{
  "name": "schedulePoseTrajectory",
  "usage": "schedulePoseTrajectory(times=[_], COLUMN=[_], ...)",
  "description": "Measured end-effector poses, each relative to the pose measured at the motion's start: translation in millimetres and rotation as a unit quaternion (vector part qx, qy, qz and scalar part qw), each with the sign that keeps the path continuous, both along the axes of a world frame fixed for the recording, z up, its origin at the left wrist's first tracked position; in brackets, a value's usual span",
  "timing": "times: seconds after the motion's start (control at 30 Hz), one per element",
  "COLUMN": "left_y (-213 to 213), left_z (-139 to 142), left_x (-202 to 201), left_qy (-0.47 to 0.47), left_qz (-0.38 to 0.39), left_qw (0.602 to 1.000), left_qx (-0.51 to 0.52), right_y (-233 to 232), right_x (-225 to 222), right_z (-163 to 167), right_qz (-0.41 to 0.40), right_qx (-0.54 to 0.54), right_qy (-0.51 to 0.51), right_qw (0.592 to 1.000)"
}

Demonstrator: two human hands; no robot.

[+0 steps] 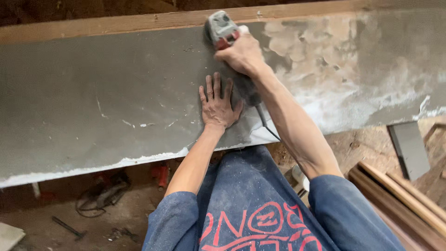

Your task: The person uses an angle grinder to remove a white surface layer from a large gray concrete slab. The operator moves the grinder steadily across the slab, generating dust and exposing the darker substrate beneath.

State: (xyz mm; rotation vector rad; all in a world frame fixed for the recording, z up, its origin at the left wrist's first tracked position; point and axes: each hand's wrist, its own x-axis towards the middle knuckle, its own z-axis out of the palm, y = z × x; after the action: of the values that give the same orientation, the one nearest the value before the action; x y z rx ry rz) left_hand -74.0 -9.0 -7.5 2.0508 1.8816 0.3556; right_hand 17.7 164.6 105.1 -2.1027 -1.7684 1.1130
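Observation:
A long grey board lies across in front of me, dusted white along its near edge and patchy pale on the right. My left hand rests flat on the board, fingers spread, holding nothing. My right hand grips a grey and red power sander pressed on the board near its far edge. The tool's black cord trails back toward me past the left hand.
A wooden rail runs along the board's far side. Wooden strips and a grey offcut lie at the lower right. Below the board on the dusty floor lie a red tool, cables and a small hammer-like tool.

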Motion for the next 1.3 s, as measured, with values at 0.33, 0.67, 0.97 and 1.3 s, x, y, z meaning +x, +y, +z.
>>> schedulePoseTrajectory(times=[0.33, 0.67, 0.97, 1.3], left_y=[-1, -1, 3, 2], left_z=[6, 7, 9, 7], left_x=[-15, -36, -47, -57], left_qy=[-0.015, 0.026, 0.049, 0.055], left_qz=[-0.007, -0.012, -0.007, -0.009], left_qw=[1.0, 0.999, 0.999, 0.998], left_qx=[0.013, 0.019, 0.021, 0.022], right_y=[-10, 6, -2, -63], right_x=[70, 215, 329, 217], right_z=[3, 15, 18, 10], right_qz=[-0.086, -0.184, -0.296, -0.077], right_qx=[0.013, -0.011, 0.021, -0.077], right_qy=[-0.026, -0.033, 0.094, 0.028], right_qw=[0.996, 0.982, 0.95, 0.994])
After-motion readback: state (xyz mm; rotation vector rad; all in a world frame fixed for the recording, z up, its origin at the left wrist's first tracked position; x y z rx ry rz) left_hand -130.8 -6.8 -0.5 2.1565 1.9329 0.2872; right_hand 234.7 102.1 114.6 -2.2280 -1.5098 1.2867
